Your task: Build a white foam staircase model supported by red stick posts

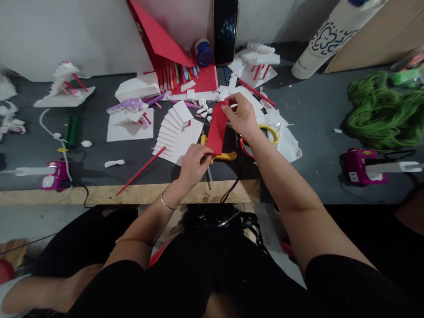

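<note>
A strip of red paper or card (217,128) is stretched between my two hands above the table. The fingers of my left hand (194,164) pinch its lower end, and my right hand (243,115) grips the upper end. Under the strip lies a yellow glue gun (228,156), partly hidden, with a clear stick and a black cord. Beside my right wrist are scissors with yellow and red handles (272,132). Left of the strip, a fanned white stair model (170,130) rests on a white base. A thin red stick (141,170) lies nearer the table edge.
Small stair models (129,117) stand to the left and at the back right (260,59). Behind are colored markers (175,76), a phone (225,31) and a white bottle (326,42). Green yarn (380,110) and a purple glue gun (362,167) lie right.
</note>
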A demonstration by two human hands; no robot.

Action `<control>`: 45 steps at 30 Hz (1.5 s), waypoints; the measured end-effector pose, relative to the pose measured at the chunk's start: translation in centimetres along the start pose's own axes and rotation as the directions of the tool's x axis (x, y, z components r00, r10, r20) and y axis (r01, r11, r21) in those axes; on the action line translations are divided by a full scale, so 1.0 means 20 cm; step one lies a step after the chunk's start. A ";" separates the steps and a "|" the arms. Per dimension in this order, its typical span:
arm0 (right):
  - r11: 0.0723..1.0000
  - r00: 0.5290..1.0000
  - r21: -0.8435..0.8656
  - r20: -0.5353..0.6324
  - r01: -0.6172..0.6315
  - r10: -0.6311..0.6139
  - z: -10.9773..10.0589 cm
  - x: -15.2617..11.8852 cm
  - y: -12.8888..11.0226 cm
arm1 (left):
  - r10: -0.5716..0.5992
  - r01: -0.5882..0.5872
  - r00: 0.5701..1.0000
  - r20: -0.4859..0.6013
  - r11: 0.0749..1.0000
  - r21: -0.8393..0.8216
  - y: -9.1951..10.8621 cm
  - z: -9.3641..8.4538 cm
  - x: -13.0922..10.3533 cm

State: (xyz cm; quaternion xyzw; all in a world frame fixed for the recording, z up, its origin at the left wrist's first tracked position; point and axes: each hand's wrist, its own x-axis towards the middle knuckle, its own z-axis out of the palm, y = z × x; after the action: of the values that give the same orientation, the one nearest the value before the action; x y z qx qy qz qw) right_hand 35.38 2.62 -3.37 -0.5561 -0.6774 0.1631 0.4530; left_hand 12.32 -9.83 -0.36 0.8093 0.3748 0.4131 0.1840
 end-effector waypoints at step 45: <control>0.982 0.966 -0.013 0.183 0.190 -0.184 -0.29 -0.48 -0.50 | -0.023 0.014 0.996 0.082 0.994 0.112 0.19 -0.07 0.08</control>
State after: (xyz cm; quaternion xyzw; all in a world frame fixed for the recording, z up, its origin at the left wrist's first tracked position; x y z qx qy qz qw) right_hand 33.62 -11.00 2.73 -0.4794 -0.7676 0.1593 0.3945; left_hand 13.56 -11.10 3.53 0.8313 0.3967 0.3559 0.1578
